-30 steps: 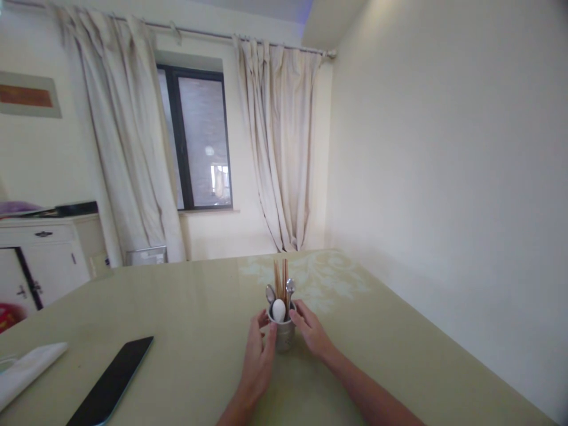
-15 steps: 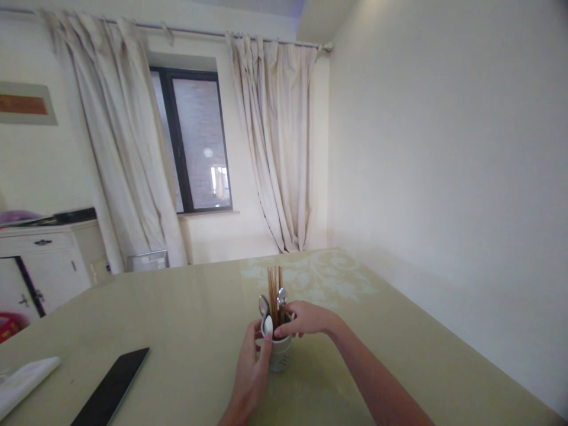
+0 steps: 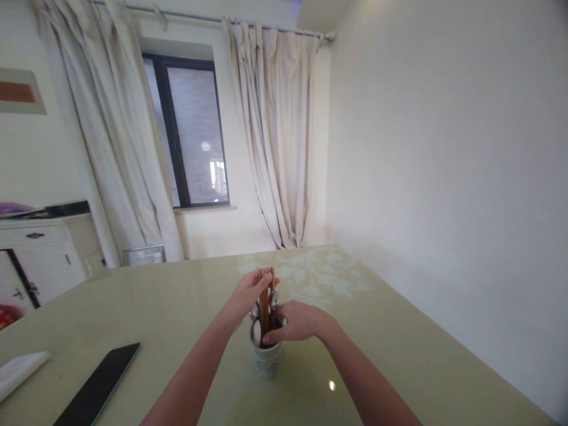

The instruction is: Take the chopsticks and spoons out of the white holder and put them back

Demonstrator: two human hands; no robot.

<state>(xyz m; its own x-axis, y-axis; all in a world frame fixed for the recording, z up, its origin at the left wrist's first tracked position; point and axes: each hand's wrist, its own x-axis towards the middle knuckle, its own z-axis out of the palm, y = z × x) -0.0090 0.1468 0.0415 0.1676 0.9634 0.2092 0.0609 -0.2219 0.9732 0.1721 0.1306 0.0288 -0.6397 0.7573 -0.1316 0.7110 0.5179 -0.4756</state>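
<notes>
A pale utensil cup (image 3: 267,361) with small holes stands upright on the table, holding wooden chopsticks (image 3: 264,305) and several spoons. One white spoon (image 3: 257,332) leans at its front left, and a shiny metal spoon (image 3: 274,299) rises near the chopsticks. My left hand (image 3: 251,293) is closed around the chopsticks' upper ends. At the cup's mouth my right hand (image 3: 302,321) is closed around the lower part of the chopsticks, thumb in front over the rim. Its other fingertips are mostly hidden behind the utensils.
A dark flat slab-like device (image 3: 100,384) lies at the front left of the greenish table (image 3: 177,319). Left of it is a white object (image 3: 20,373). A wall (image 3: 444,177) borders the right side; a white cabinet (image 3: 48,242) stands beyond the left edge.
My left hand has let go of the cup's side and moved up to the chopsticks' tops. My right hand stays at the cup's mouth. The view has shifted slightly.
</notes>
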